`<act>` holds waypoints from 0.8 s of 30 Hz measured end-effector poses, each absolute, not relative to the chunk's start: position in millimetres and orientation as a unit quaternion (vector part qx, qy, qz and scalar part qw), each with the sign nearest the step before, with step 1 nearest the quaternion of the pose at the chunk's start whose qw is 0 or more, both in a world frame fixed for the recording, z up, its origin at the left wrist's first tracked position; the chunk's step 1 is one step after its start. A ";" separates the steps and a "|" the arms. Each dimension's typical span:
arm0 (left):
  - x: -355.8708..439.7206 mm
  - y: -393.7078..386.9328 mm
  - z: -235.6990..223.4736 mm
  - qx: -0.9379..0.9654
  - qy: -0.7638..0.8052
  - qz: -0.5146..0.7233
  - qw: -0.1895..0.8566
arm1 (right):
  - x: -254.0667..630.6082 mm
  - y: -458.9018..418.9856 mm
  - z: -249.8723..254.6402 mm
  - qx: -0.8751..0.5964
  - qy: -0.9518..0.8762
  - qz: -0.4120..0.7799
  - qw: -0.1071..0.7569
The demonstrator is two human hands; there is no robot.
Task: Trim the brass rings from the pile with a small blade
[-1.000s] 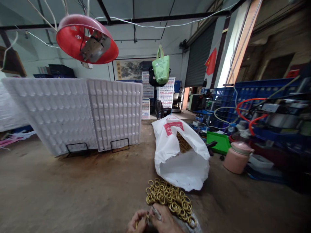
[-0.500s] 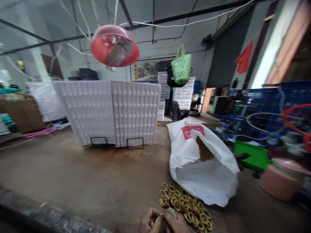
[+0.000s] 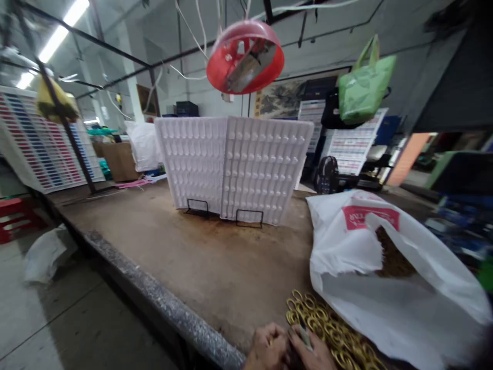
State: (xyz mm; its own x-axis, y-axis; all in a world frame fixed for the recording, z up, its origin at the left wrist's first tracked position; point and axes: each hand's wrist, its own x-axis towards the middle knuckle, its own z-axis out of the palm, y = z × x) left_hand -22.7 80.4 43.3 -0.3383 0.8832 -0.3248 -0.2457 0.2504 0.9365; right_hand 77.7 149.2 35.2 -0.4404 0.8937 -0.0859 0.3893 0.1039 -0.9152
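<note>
At the bottom of the head view, my left hand (image 3: 266, 345) is closed, its fingers curled around a brass ring (image 3: 271, 340) that shows only as a small golden glint. My right hand (image 3: 318, 354) is pressed close beside it, also closed. A small pale grey-green piece (image 3: 305, 337) with a dark tip shows at the right fingers; whether it is held or worn I cannot tell. Right behind and beside my right hand lies a loose pile of brass rings (image 3: 332, 329). The wide white sack (image 3: 346, 252) lies open past the pile, with brownish contents visible through its mouth.
Two white moulded trays (image 3: 265, 169) stand upright in black wire stands (image 3: 249, 218) on the brown table (image 3: 185, 246). A red lamp (image 3: 246, 56) hangs above. The worn table edge (image 3: 162, 293) runs along the left. A black fan (image 3: 327, 174) stands behind.
The view has swung left, so the trays, lamp and sack sit farther right, and the table's left edge and floor now show. My hands stay together beside the rings, both closed.
</note>
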 end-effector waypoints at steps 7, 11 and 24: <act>-35.1 60.4 71.9 0.300 0.535 0.562 0.555 | 69.5 131.7 86.1 -0.446 -0.699 0.498 0.255; -38.0 56.9 73.4 0.311 0.507 0.561 0.576 | 70.0 128.2 90.3 -0.431 -0.696 0.515 0.254; -36.3 60.7 76.1 0.301 0.485 0.575 0.586 | 79.4 134.5 79.8 -0.438 -0.717 0.460 0.288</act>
State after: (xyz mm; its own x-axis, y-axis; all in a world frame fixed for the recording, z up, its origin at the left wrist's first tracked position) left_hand -36.3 60.7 76.1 -0.1311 0.9662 -0.2220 -0.3826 0.1573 0.9104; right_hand 79.4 134.5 79.8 -0.4499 0.8930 0.0096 0.3639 0.1932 -0.9112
